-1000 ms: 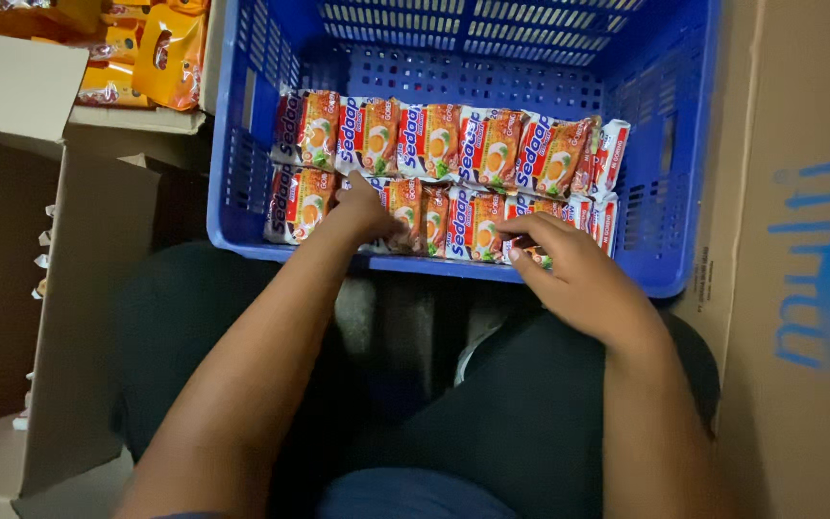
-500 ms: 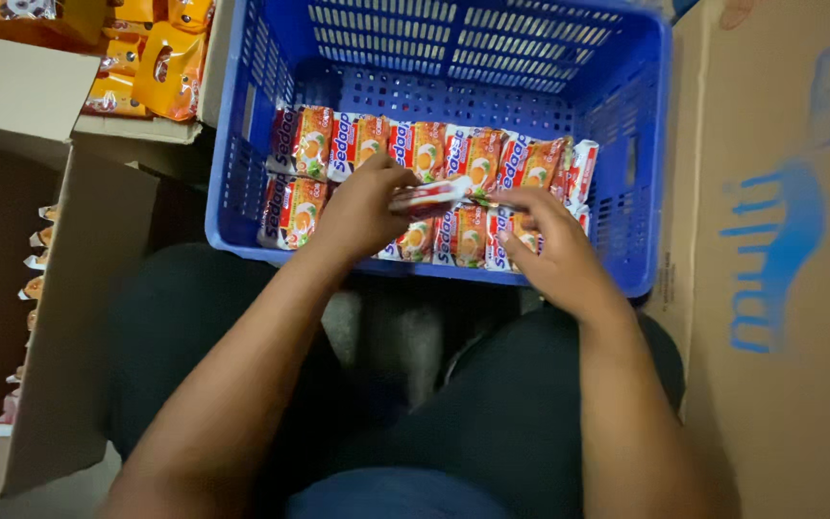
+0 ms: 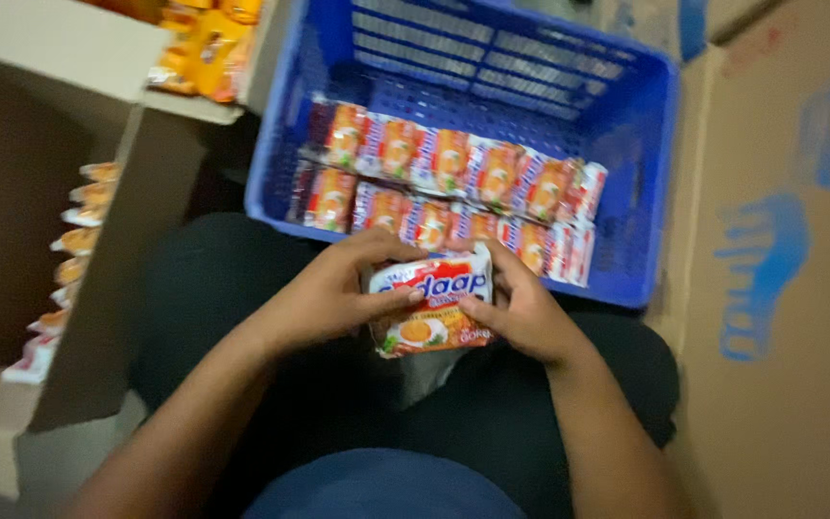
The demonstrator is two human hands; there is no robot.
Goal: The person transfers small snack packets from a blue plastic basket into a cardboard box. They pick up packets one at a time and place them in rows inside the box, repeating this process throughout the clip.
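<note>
I hold one noodle packet (image 3: pixel 431 312) in both hands over my lap, just in front of the near wall of the blue crate (image 3: pixel 647 173). The packet is flat and roughly square, white and red across the top with blue lettering, orange below with a picture of a dish. It faces up at me, slightly tilted. My left hand (image 3: pixel 333 293) grips its left edge, thumb on the face and fingers curled behind. My right hand (image 3: pixel 521 312) closes on the right edge the same way, so both grips are narrow and pinched on the wrapper.

Inside the crate, two rows of packets (image 3: pixel 453 187) stand on edge along the near side; the far half of the crate floor is bare. To my left an open cardboard box (image 3: pixel 98 288) holds more packets standing along its wall. A tall cardboard wall (image 3: pixel 780 288) stands close on my right. My lap is the open room between them.
</note>
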